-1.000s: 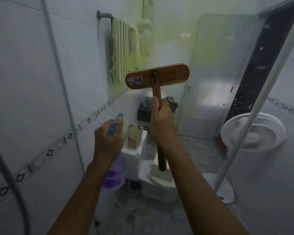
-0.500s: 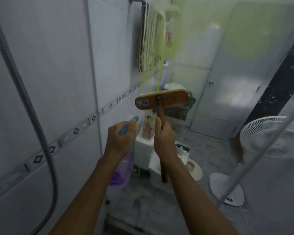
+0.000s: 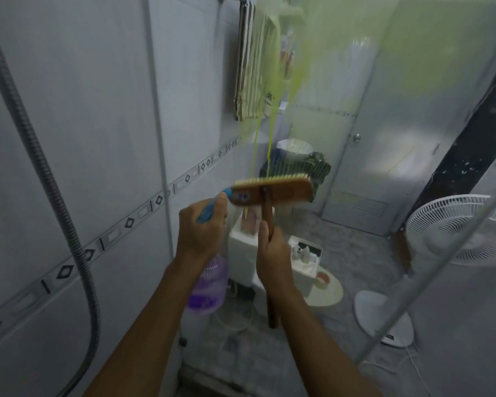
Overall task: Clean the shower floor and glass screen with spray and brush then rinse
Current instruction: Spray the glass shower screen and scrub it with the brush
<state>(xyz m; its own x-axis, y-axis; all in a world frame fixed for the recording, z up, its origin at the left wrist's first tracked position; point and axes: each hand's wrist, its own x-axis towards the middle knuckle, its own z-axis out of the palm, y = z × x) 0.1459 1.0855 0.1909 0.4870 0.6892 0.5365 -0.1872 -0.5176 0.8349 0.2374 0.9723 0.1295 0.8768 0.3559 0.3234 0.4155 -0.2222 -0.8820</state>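
Observation:
My right hand (image 3: 272,252) grips the wooden handle of a brush (image 3: 272,190). Its flat wooden head is held level with the bristles turned toward the glass screen (image 3: 370,90). The screen stands right in front of me, with yellow-green cleaner smeared across its top and running down in thin streaks to the brush. My left hand (image 3: 202,233) holds a spray bottle (image 3: 208,285) with purple liquid and a blue trigger, just left of the brush head. The shower floor is mostly out of view below my arms.
A metal shower hose (image 3: 55,196) hangs down the tiled wall on the left. Behind the glass are a striped towel (image 3: 248,67) on a rail, a toilet (image 3: 301,267), a white pedestal fan (image 3: 455,233) and a grey door (image 3: 390,156).
The brush head has come down the glass from high up to about chest level, dragging green streaks with it. My view has tipped downward and left. Both hands keep their grips.

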